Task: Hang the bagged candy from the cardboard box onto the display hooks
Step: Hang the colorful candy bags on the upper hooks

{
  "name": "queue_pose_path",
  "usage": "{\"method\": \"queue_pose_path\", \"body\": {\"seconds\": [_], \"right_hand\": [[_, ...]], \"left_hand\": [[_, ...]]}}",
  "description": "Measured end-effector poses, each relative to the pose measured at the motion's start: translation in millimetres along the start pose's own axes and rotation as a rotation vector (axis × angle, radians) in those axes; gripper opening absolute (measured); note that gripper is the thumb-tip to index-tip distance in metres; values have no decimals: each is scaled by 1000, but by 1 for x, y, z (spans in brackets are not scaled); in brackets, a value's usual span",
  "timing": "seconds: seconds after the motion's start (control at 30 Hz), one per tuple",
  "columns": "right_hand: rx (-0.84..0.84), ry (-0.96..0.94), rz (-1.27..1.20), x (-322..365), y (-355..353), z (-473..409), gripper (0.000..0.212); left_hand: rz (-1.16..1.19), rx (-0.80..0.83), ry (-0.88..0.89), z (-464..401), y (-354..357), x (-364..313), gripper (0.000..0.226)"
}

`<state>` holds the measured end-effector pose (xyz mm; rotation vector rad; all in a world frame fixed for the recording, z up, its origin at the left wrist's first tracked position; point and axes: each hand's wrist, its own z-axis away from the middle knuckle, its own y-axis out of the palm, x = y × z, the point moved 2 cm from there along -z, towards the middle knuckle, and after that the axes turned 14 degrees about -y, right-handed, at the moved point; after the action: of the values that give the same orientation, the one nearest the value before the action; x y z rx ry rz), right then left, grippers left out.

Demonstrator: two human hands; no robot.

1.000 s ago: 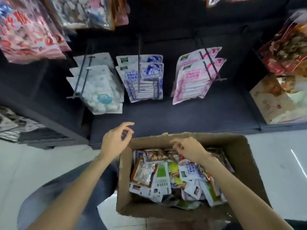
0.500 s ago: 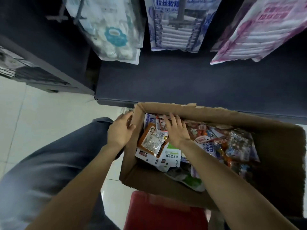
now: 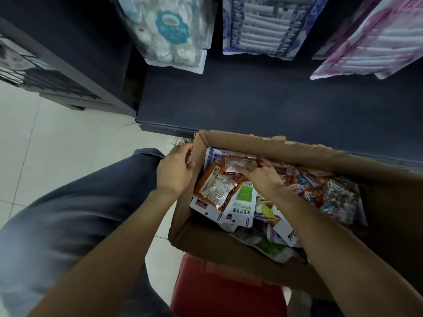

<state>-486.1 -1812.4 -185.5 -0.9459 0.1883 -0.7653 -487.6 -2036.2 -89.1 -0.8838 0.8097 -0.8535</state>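
the cardboard box (image 3: pixel 263 147) is full of loose candy bags (image 3: pixel 242 202), so most of the hanging looks left to do. above it three stocked bags show: a teal-label bag (image 3: pixel 171 33), a blue-striped bag (image 3: pixel 263 26) and a pink bag (image 3: pixel 375 42).

the right hand (image 3: pixel 261 177) is in the box, fingers curled on an orange-edged bag (image 3: pixel 239 164) lying just past the fingertips. the left hand (image 3: pixel 175 172) wraps the box's near-left corner, fingers closed round the cardboard.

the display hooks are cut off above. the box partly hides a red stool (image 3: pixel 226 291); most print is unreadable.
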Motion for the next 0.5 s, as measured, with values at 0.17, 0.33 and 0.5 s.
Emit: {"method": "queue_pose_path", "body": {"seconds": [0.17, 0.33, 0.5], "right_hand": [[-329, 100, 15, 16, -16, 40, 93], [-417, 390, -386, 28, -41, 89, 50], [-584, 200, -504, 29, -72, 148, 34]], "left_hand": [[-107, -60, 12, 18, -6, -16, 62], [102, 78, 156, 54, -6, -41, 65], [38, 206, 451, 85, -17, -76, 97]]}}
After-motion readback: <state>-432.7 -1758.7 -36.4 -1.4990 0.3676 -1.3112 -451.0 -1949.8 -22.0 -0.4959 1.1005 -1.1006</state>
